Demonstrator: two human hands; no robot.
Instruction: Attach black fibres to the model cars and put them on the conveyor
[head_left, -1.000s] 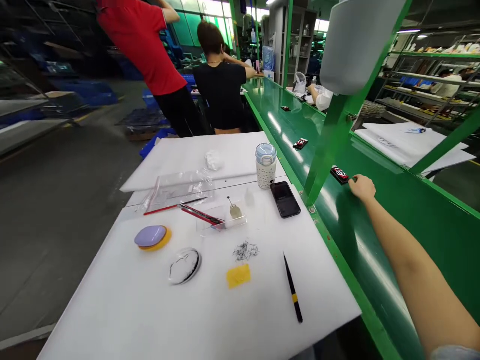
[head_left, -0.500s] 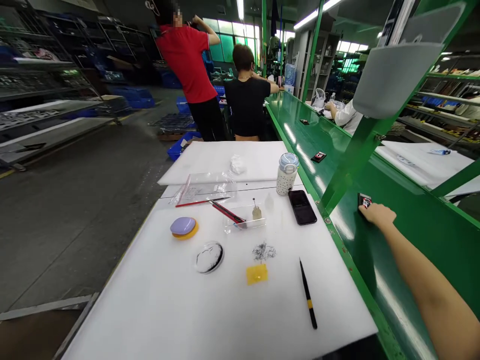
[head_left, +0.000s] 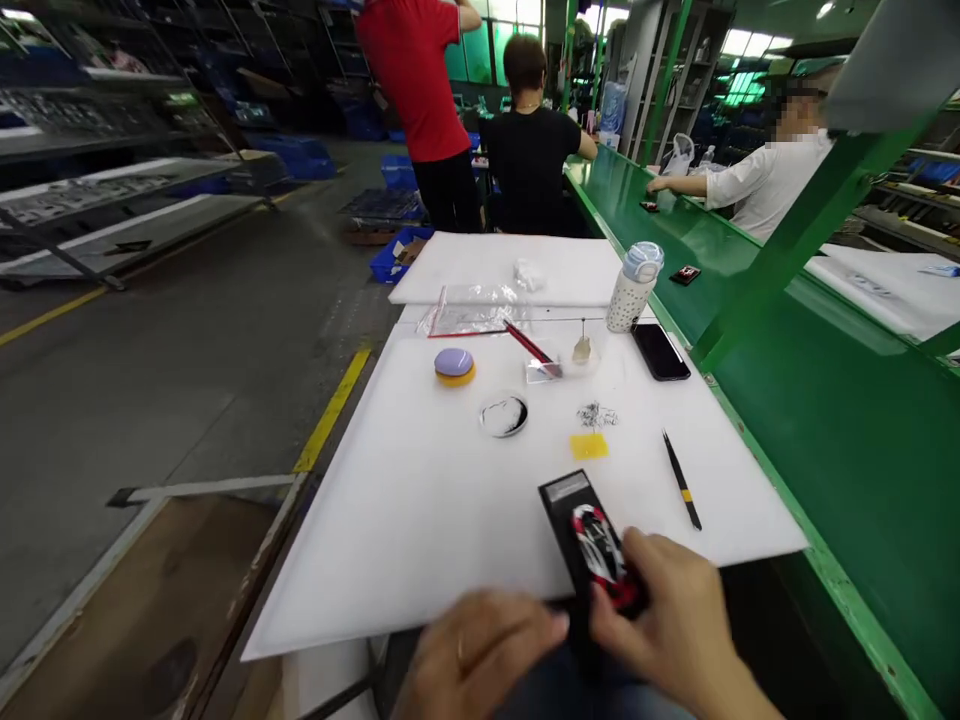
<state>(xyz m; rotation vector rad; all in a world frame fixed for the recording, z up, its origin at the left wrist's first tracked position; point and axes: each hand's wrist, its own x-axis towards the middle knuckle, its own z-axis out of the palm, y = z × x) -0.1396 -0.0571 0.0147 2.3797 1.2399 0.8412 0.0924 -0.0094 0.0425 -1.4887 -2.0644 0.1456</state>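
Observation:
My right hand (head_left: 671,610) is shut on a flat black rectangular piece with a red, white and black picture (head_left: 598,545), tilted over the near edge of the white table. Close to the piece's lower end is my left hand (head_left: 480,645), blurred, with bent fingers; whether it touches the piece cannot be made out. Beyond them lie a small yellow sheet (head_left: 589,446), a patch of fine dark bits (head_left: 598,415), black tweezers with a yellow band (head_left: 681,480) and a round clear dish with black smears (head_left: 504,414).
A purple-and-orange oval object (head_left: 454,366), a red-and-black pen-like tool (head_left: 532,348), a small bottle (head_left: 582,348), a patterned cup (head_left: 634,288) and a phone (head_left: 660,352) stand or lie farther back. Along the right runs a green conveyor (head_left: 817,400) with a green post. Several co-workers are beyond.
My right hand has brought the black piece from the green conveyor to the table's near edge. My left hand has come into view. The view has shifted, and a co-worker's arm now reaches over the conveyor.

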